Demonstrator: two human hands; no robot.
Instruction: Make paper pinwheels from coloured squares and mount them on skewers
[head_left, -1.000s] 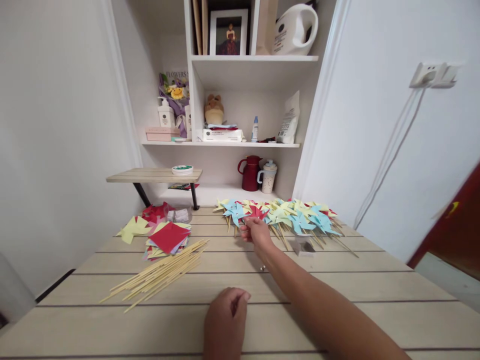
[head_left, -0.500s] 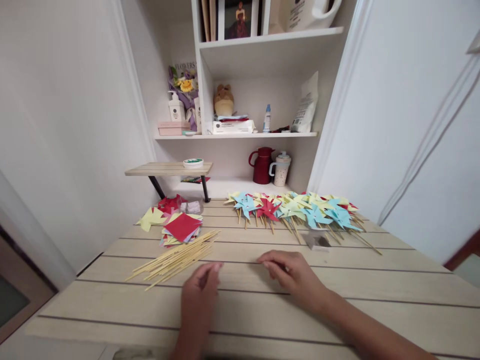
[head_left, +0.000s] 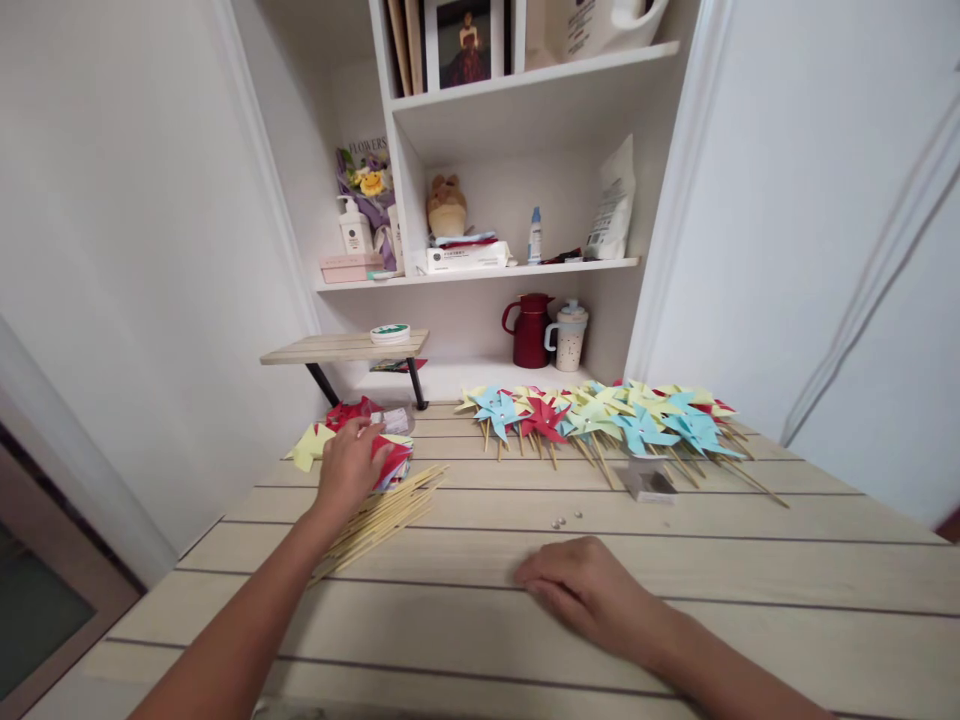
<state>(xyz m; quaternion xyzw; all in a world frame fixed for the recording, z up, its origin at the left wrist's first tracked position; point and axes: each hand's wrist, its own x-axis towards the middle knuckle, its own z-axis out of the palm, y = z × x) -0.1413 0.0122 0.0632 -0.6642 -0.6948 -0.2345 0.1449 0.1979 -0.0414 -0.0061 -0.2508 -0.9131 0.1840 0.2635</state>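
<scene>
L grip (head_left: 348, 466) over paper stk (head_left: 399, 472), red top sheet (head_left: 393, 457) by fingertips.

Left hand (head_left: 349, 465): bare, slender fingers, narrow wrist. Right hand (head_left: 585, 590): bare too, rounded knuckles, smooth back. Left forearm (head_left: 251, 605) and right forearm (head_left: 720, 660) bare as far as they show, slim, tapering evenly toward the wrists. Fingertips a little blurred; shape of nails hard to judge from here.
</scene>
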